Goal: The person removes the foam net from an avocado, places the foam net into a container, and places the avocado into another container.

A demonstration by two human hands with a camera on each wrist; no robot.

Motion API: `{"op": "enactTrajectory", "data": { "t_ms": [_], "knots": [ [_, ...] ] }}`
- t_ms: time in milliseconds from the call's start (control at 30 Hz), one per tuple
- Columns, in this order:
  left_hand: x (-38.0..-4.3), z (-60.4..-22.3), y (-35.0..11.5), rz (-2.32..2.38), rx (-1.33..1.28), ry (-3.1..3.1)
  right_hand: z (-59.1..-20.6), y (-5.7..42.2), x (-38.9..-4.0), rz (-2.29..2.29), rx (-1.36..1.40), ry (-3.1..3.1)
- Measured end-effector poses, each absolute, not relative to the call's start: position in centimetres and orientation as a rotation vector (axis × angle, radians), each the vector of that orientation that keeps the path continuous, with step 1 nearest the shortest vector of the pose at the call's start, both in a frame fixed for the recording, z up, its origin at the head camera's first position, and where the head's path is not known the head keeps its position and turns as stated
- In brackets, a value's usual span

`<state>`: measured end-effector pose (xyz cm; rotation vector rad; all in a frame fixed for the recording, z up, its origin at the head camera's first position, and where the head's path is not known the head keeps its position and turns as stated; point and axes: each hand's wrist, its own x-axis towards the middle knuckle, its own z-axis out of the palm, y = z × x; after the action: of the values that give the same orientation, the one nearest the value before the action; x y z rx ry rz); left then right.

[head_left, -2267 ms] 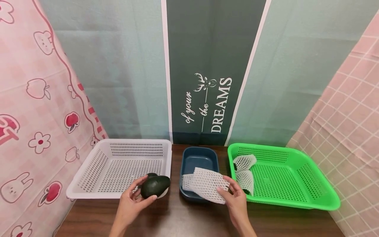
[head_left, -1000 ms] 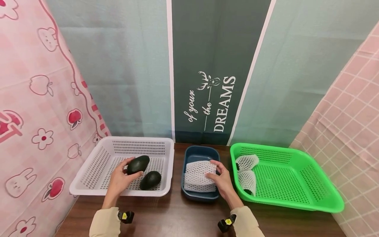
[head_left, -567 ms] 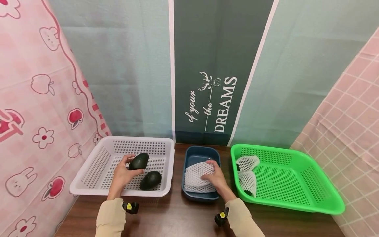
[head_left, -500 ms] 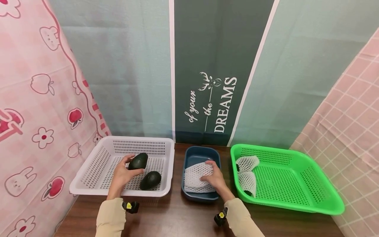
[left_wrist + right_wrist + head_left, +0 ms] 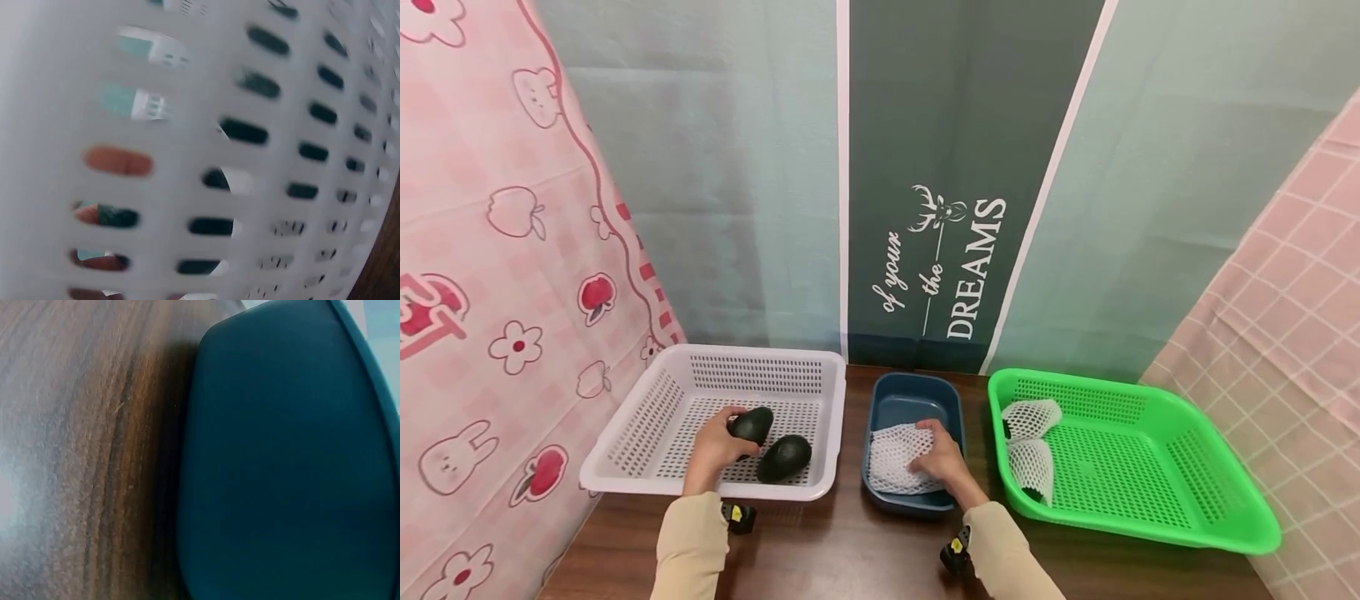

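My left hand (image 5: pixel 715 446) grips a dark green avocado (image 5: pixel 751 425) inside the white plastic basket (image 5: pixel 597 475), thumb on the near side. A second avocado (image 5: pixel 784 458) lies on the basket floor just right of it. In the left wrist view the slotted basket wall (image 5: pixel 169 206) fills the picture, and a finger (image 5: pixel 119 160) shows through one slot. My right hand (image 5: pixel 943 458) reaches into the blue tray (image 5: pixel 917 387) and pinches a white foam net sleeve (image 5: pixel 895 458) there. Only the tray's outer wall (image 5: pixel 287 456) and the table show in the right wrist view.
On the right stands a green basket (image 5: pixel 1217 525), with two avocados in foam nets (image 5: pixel 1030 418) along its left side. All three containers rest on a brown wooden table (image 5: pixel 835 558). Printed curtains (image 5: pixel 760 183) hang behind and at both sides.
Over two seconds, my left hand has brought its avocado from the basket's front edge inside and lowered it beside the other. My right hand has lowered the foam net into the blue tray.
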<state>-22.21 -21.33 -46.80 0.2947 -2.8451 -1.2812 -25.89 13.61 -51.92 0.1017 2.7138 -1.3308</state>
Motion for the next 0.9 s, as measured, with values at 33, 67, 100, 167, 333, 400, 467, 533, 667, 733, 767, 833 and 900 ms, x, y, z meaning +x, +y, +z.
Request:
{"op": "enactTrajectory", "data": {
  "t_ms": [33, 67, 100, 167, 333, 400, 467, 533, 667, 733, 767, 833, 900],
  "knots": [
    [-22.3, -46.9, -21.4, -1.245, 0.287, -2.861, -52.0, 13.6, -25.9, -1.314, 0.104, 2.721],
    [-22.3, -47.1, -21.4, -1.207, 0.284, -2.883, -52.1, 13.5, -26.0, -1.3, 0.114, 2.723],
    [-22.4, -47.1, -21.5, -1.179, 0.282, -2.9, -52.1, 13.5, -26.0, -1.284, 0.112, 2.73],
    [-22.4, -47.3, -21.4, -1.148, 0.289, -2.934, -52.2, 13.6, -26.1, -1.232, 0.076, 2.771],
    [-22.3, -47.3, -21.2, -1.092, 0.302, -2.985, -51.8, 13.8, -26.2, -1.11, -0.043, 2.883],
    [-22.3, -47.3, -21.1, -1.085, 0.298, -2.992, -51.7, 13.8, -26.1, -1.085, -0.082, 2.903],
    [-22.3, -47.3, -21.1, -1.083, 0.292, -2.998, -51.5, 13.9, -26.0, -1.061, -0.131, 2.924],
    [-22.3, -47.2, -21.0, -1.086, 0.294, -3.007, -51.3, 14.0, -26.0, -1.05, -0.19, 2.946],
    [-22.3, -47.2, -21.0, -1.106, 0.311, -3.04, -50.7, 14.3, -25.8, -1.062, -0.309, 2.987],
    [-22.2, -47.3, -21.1, -1.121, 0.317, -3.055, -50.5, 14.5, -25.8, -1.081, -0.333, 2.998],
    [-22.2, -47.3, -21.1, -1.135, 0.319, -3.058, -50.3, 14.6, -25.7, -1.098, -0.328, 2.999],
    [-22.1, -47.3, -21.1, -1.175, 0.326, -3.059, -50.2, 14.7, -25.7, -1.143, -0.303, 3.003],
    [-22.1, -47.4, -21.1, -1.222, 0.331, -3.049, -50.1, 14.9, -25.6, -1.201, -0.297, 3.013]
  ]
}}
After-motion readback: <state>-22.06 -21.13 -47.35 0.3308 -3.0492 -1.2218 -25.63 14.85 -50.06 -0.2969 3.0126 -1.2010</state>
